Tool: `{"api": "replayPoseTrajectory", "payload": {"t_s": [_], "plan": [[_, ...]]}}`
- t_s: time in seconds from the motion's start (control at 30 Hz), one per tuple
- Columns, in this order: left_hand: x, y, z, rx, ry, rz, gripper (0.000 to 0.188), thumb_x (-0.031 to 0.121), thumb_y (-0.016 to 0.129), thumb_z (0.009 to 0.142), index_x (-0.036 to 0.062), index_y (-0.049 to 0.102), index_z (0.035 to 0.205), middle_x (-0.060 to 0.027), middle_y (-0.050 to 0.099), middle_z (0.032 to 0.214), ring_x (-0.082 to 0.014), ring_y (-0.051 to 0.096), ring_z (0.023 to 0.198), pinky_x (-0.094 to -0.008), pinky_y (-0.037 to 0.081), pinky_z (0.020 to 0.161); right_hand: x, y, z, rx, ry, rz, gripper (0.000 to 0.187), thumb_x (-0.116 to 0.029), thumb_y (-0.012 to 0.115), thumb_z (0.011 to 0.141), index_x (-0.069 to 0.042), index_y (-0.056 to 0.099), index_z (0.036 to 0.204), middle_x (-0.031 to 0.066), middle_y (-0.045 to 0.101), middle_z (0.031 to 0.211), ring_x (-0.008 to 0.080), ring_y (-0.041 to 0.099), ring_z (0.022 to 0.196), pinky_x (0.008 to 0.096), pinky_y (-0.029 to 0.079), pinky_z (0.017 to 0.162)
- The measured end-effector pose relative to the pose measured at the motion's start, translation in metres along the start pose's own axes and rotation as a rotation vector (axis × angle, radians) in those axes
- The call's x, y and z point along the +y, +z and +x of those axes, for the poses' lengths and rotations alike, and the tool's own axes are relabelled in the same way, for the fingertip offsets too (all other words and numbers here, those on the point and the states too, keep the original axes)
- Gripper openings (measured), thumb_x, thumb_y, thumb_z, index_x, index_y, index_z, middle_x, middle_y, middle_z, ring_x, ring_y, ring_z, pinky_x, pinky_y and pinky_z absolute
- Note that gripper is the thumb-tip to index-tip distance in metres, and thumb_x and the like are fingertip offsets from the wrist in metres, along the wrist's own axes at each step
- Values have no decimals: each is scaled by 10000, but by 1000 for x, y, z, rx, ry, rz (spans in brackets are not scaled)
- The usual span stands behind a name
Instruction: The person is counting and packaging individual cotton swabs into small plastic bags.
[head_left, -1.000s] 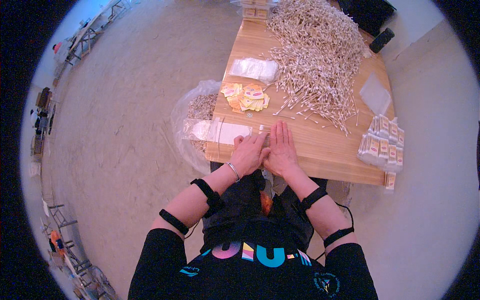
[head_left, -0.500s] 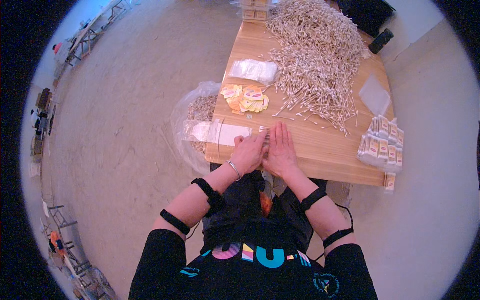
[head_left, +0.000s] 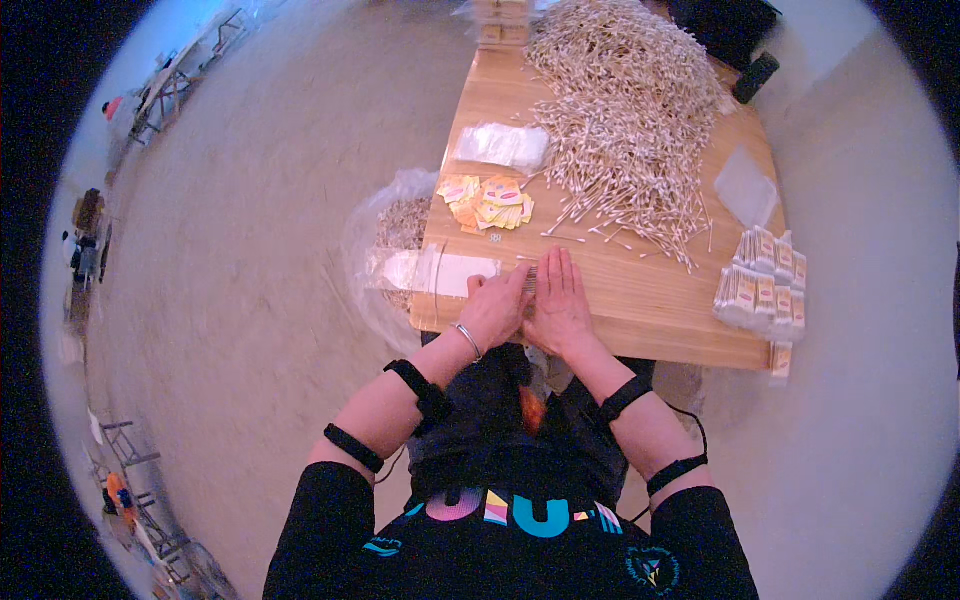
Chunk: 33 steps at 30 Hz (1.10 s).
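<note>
Head view: the bent fingers of my left hand (head_left: pixel 496 309) touch a cotton swab bundle (head_left: pixel 531 281); I cannot tell whether they grip it. My right hand (head_left: pixel 558 314) is flat, fingers straight, together. The bundle lies between both hands, over the table (head_left: pixel 660 315).
</note>
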<state>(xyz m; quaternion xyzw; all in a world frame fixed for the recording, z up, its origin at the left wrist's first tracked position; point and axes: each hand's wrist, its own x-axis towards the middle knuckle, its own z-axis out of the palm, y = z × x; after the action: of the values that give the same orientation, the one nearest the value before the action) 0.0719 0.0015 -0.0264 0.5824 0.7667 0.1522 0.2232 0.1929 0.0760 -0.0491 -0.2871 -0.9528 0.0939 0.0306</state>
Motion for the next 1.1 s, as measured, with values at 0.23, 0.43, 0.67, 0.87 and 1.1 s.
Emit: {"api": "replayPoseTrajectory", "payload": {"t_s": [0.23,0.43,0.67,0.87,1.1], "plan": [[-12,-16,26,224,-4,-49,238,193,561,826,49,559,1016,-159,604,892,-324,584,844,-424,450,730,-5,-13,-1,-41,18,9,913,-512,542,765,94,204,1357,261,156,1441,363,69,1368,442,46,1118],[-21,-4,47,333,28,-180,149,111,620,776,8,605,883,-156,579,837,-328,575,785,-388,471,706,-6,-15,-1,-31,31,44,914,-536,528,777,82,203,1366,245,131,1455,350,58,1373,434,44,1118],[-18,41,24,500,-86,-986,384,216,425,936,-19,476,1235,-176,504,1233,-267,454,1183,-332,348,990,-3,-7,-6,27,46,34,865,-513,494,806,84,208,1363,244,124,1458,354,79,1370,428,57,1118],[-17,37,16,435,-33,-969,516,330,292,973,-50,368,1313,-182,394,1357,-267,329,1290,-328,214,1077,-21,-6,1,-75,75,29,753,-434,407,859,98,211,1356,259,138,1448,370,85,1365,437,54,1117],[-24,21,18,488,-69,-1009,519,356,299,973,-37,406,1295,-163,431,1338,-235,361,1270,-307,240,1060,-41,-6,15,-113,62,-15,752,-384,407,847,118,174,1356,280,123,1442,405,69,1357,459,39,1112]]}}
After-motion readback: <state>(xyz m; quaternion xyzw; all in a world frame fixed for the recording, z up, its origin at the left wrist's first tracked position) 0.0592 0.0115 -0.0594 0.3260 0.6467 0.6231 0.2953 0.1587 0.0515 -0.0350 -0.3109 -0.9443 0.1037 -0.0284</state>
